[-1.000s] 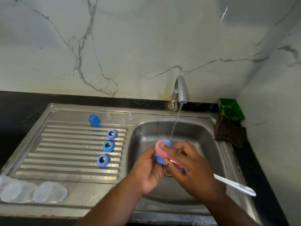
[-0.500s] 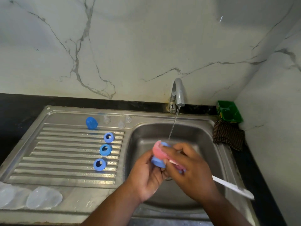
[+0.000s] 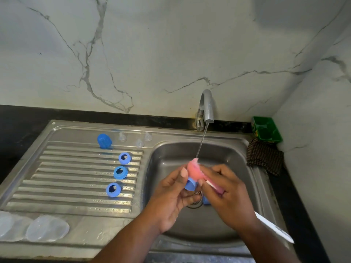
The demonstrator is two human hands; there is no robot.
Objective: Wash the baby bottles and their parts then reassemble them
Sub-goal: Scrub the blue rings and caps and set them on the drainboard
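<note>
Over the sink basin [image 3: 233, 168], my left hand [image 3: 171, 196] holds a blue bottle cap [image 3: 190, 185] between thumb and fingers. My right hand [image 3: 228, 194] grips a bottle brush with a pink sponge head [image 3: 194, 168] and a white handle [image 3: 273, 228], the sponge against the cap under the water stream [image 3: 201, 143]. On the drainboard [image 3: 57, 177] lie three blue collar rings [image 3: 119, 172], another blue cap [image 3: 104, 141] and three clear teats [image 3: 139, 143]. Clear bottles [image 3: 46, 227] lie at the front left.
The tap [image 3: 206, 109] runs at the back of the sink. A green tray [image 3: 266, 130] and a dark checked cloth [image 3: 265, 156] sit at the right on the black counter. Another blue part [image 3: 206, 201] lies near the drain [image 3: 194, 203].
The brush's sponge head has pulled up out of the blue cap and sits higher under the stream. Both hands stay over the drain.
</note>
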